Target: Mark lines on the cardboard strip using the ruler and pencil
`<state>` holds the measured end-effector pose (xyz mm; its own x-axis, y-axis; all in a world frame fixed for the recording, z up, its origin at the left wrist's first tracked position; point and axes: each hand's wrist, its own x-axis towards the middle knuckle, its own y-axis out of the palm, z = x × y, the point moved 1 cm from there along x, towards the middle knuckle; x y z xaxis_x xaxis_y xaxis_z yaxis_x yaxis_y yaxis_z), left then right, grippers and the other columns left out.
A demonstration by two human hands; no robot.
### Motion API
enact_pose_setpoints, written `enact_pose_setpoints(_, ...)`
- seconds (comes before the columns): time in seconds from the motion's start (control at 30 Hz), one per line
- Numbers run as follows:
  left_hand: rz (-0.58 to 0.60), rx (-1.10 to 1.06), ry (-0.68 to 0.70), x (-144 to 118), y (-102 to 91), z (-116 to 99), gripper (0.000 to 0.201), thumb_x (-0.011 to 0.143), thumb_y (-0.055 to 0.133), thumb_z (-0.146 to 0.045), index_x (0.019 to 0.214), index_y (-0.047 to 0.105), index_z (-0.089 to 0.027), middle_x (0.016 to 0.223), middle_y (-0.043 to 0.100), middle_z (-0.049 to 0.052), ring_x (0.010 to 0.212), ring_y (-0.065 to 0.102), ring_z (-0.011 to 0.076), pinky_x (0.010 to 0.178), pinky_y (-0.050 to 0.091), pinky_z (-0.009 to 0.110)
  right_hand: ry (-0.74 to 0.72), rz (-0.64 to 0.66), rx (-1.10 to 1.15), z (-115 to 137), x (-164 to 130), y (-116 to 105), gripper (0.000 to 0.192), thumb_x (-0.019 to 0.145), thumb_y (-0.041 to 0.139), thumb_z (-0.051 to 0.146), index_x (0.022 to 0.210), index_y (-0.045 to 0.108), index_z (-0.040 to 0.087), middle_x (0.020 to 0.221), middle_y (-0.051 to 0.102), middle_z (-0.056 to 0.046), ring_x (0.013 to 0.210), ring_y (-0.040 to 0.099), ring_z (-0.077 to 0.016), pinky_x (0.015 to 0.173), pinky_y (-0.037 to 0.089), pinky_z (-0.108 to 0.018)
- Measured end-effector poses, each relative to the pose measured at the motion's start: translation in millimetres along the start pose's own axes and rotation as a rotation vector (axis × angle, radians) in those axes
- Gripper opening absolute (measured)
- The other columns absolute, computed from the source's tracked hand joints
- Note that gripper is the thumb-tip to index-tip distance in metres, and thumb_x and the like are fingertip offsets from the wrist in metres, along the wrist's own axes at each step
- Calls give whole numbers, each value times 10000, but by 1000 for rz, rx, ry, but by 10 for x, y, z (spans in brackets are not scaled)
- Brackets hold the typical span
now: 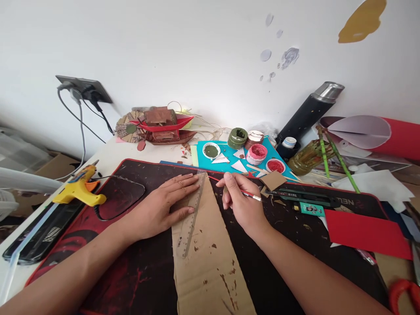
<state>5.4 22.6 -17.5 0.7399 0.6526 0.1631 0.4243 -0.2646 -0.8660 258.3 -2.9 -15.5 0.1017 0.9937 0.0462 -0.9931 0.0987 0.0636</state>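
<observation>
"Cardboard strip, lying flat on the dark mat, straight in front of the person. Which way would you say it runs?"

"Lengthwise, out from the body toward the wall, with its far end leaning slightly left. Brown flecks and streaks mark the nearer part of it."

"And the clear ruler on top, is it square with the strip?"

"Not quite. Its long axis slants the other way: the near end sits close to the strip's left edge, and the far end lies farther right, up by the strip's far end."

"Is the left hand gripping anything?"

"No, it's laid down flat, fingers loosely spread and pointing right and a bit away, fingertips at the ruler. Nothing's clasped in it."

"The right hand looks busier."

"That one's curled around a slim red pencil. Its pale-banded end sticks out to the right, and the other end points left and away, toward the top of the strip. Whether the tip touches, I can't tell from here."

"Crowded spot, with the green paint jar and the pink paint jar just beyond."

"And the yellow glue gun over on the left, nozzle angled toward the wall."
</observation>
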Motion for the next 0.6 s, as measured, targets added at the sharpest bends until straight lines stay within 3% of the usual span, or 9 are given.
enact_pose_setpoints(0.6, -21, 32, 7, -13, 22, 2, 644, 1128, 605, -507, 1723, 416, -346, 1787, 450, 53, 1659, 420, 302, 1362, 374, 604, -1, 18, -8, 20, 2, 3, 574, 1001, 696, 745, 822, 743, 201, 501, 542, 58, 415, 536, -115, 453, 378, -256)
